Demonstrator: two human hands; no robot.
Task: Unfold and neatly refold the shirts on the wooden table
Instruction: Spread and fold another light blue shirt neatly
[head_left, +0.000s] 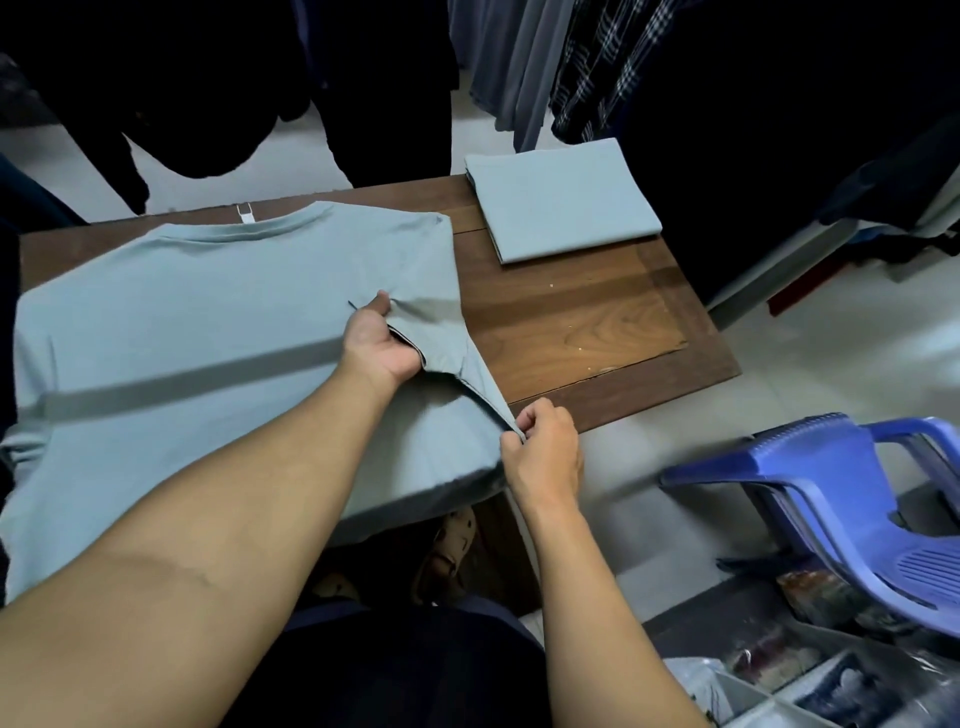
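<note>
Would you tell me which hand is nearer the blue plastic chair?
Right. The right hand pinches the teal shirt's edge left of the chair; the left hand sits farther left.

Pale tiled floor (810, 364), blue plastic chair (841, 499), hanging dark clothes (597, 67).

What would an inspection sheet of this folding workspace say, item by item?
Surface: brown wooden table, bare wood on its right part.
Job's things: pale blue-green T-shirt spread out, collar far, hem over the near edge; folded pale blue-green shirt pile at the far right corner.
Clutter: small pale specks on the wood.
Hands: left hand grips a fold at the T-shirt's right side; right hand pinches that fold's near end.
Cables: nothing seen.
Surroundings: blue plastic chair at right; dark and checked garments hanging behind; pale tiled floor.
</note>
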